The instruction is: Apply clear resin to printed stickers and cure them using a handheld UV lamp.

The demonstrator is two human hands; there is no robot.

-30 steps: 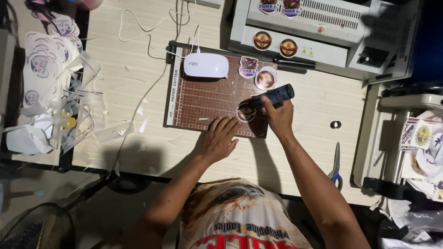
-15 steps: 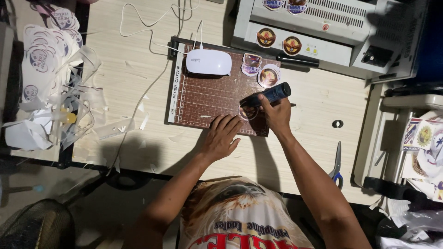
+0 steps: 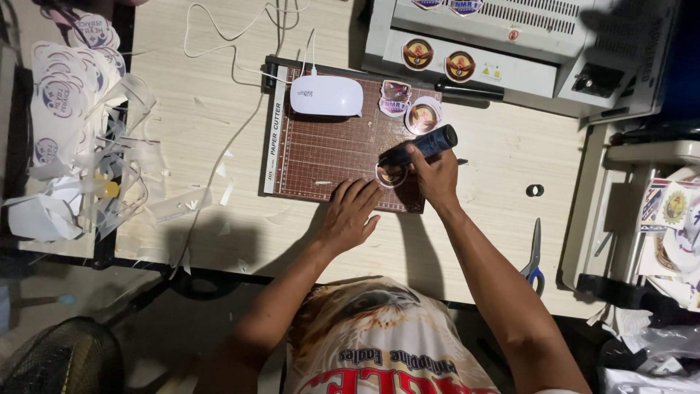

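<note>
Since the earlier frame I see little change. My right hand (image 3: 436, 174) still grips a dark tube (image 3: 426, 144) over a round sticker (image 3: 391, 175); my left hand (image 3: 350, 215) lies flat, fingers apart, on the brown cutting mat (image 3: 321, 153) atop a pale wooden desk (image 3: 496, 146) in a dim room.

The worktop (image 3: 503, 157) looks like pale matt wood laminate. The brown cutting mat (image 3: 328, 157) is matt and gridded, the white mouse-shaped device (image 3: 326, 96) smooth glossy plastic. The round stickers (image 3: 423, 117) look glossy.
</note>
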